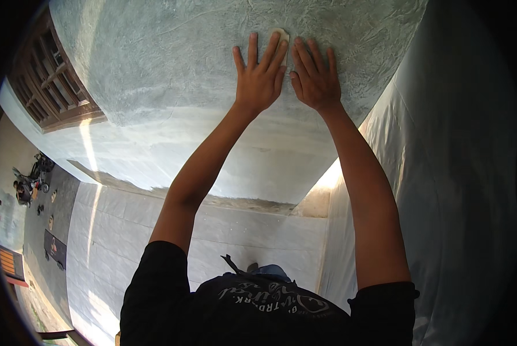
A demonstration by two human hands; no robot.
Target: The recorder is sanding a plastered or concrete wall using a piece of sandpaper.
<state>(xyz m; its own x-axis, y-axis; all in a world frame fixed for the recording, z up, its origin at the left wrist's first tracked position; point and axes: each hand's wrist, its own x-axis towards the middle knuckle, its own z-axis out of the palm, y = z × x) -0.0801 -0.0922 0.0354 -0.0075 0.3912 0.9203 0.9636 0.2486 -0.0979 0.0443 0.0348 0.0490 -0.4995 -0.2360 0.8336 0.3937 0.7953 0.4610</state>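
Both of my arms reach up to a grey-green plastered wall (pixel 189 65) with a rough, mottled surface. My left hand (pixel 258 75) lies flat with spread fingers, its index and middle fingers over a small pale pad or sheet (pixel 281 34), pressing it against the wall. The pad's material cannot be told. Just right of it, my right hand (pixel 317 75) rests palm to the wall, fingers slightly apart, holding nothing that shows. The two hands are close together without touching.
A wooden-framed window (pixel 51 82) is at upper left. Plastic sheeting (pixel 384 173) hangs on the right. Pale sheeting (pixel 250 233) covers the floor below. Far left are a person (pixel 23 193), a motorcycle (pixel 40 171) and a dark low cart or mat (pixel 55 248).
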